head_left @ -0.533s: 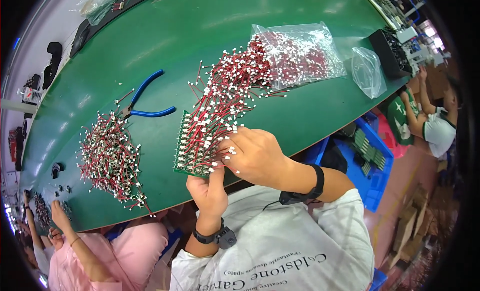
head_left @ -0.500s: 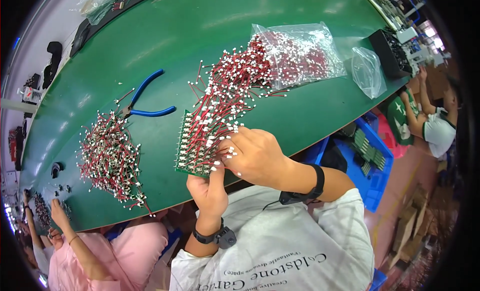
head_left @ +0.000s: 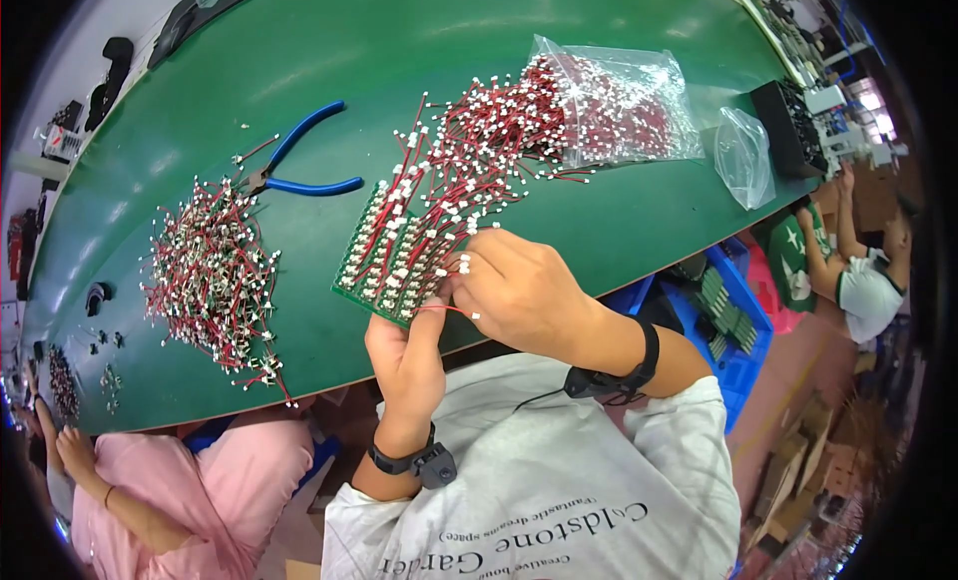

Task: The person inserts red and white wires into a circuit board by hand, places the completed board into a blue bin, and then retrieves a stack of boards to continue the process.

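Observation:
My left hand [head_left: 407,365] is closed on the near edge of a green circuit board panel [head_left: 349,292], its thumb on top. Rows of white connectors with red cables fill the panel, which tilts up over the table. At the panel's right edge, my right hand [head_left: 529,295] has its fingers pinched together among the red cables. A short red cable [head_left: 447,307] with a white end runs between my left thumb and my right hand. My right fingertips are partly hidden, but they seem to grip a cable there.
Beyond the panel, loose red cables [head_left: 499,121] spill from a clear plastic bag [head_left: 639,106]. Blue-handled pliers [head_left: 309,189] lie beside a heap of cabled small boards [head_left: 215,290]. A black box [head_left: 788,131] stands far right, above a blue crate [head_left: 743,370]. A person in pink [head_left: 200,480] sits at left.
The panel has turned and tilted, showing more of its connector rows. A single red cable now stretches by my left thumb. The whole view has shifted slightly.

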Motion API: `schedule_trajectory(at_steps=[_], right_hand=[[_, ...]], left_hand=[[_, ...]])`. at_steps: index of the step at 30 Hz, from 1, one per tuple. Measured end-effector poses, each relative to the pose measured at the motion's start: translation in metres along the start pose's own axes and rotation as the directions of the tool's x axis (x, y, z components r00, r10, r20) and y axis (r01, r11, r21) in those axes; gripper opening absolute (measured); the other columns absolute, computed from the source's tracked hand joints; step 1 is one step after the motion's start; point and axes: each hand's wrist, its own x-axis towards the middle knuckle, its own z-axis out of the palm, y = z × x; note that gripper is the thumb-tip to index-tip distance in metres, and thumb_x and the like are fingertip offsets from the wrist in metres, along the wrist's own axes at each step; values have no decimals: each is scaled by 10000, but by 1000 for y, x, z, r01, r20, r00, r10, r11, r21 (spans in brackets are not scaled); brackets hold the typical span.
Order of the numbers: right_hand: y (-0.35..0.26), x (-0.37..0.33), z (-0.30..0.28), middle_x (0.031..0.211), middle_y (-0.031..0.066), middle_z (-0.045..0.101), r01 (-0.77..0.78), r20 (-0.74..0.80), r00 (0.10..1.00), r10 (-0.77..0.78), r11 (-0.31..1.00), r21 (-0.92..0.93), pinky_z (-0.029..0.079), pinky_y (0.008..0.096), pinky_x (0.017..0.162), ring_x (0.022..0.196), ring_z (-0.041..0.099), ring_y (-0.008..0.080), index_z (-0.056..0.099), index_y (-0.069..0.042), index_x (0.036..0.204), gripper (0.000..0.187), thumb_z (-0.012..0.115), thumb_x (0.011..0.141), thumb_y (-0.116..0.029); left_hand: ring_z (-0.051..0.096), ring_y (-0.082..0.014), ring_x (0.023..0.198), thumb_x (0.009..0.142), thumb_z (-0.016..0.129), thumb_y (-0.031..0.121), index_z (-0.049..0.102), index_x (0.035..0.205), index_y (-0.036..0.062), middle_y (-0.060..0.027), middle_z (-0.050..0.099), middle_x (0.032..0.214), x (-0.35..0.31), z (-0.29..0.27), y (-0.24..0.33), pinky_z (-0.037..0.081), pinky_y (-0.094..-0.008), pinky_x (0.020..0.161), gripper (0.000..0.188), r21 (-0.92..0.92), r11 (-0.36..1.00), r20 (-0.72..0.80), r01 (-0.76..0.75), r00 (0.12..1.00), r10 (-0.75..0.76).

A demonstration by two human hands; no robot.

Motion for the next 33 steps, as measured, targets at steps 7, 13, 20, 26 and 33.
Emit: schedule_trajectory(at_steps=[7,13,20,26,33], right_hand=[[-2,6,1,842,84,594,54,-4,999,-54,999,1,504,359,604,725,595,250,621,-8,871,186,716,712,-27],[-3,6,1,859,77,603,53,20,998,-52,998,-22,503,354,599,729,597,246,625,-19,825,166,731,700,-41],[-4,8,-1,881,66,614,74,66,995,-71,996,-46,514,346,609,753,606,235,640,-34,813,159,742,695,-60],[-4,9,-5,862,77,603,72,45,996,-71,997,-22,515,355,610,721,605,248,633,-12,856,211,750,680,-22],[-1,10,-1,851,86,611,118,-45,992,-116,992,42,505,361,600,684,593,262,623,-4,872,228,731,675,33]], left_hand=[[590,-145,1083,941,533,-44,558,1234,-42,-91,618,1198,-4,-2,1,479,-303,940,293,30,999,-6,-35,999,35],[588,-134,1072,948,536,-30,564,1235,-40,-88,623,1195,-5,-4,2,465,-294,946,288,67,997,0,-28,1000,28],[589,-129,1054,962,525,-20,566,1235,-44,-91,634,1183,-5,-1,5,459,-285,925,277,145,989,28,-42,999,39],[589,-134,1052,960,518,-25,565,1232,-48,-94,636,1181,-6,0,7,462,-289,923,277,178,981,43,-80,996,73],[587,-105,944,949,518,-26,586,1180,-51,-71,649,1101,-6,5,10,469,-260,829,243,162,985,-39,-64,997,72]])
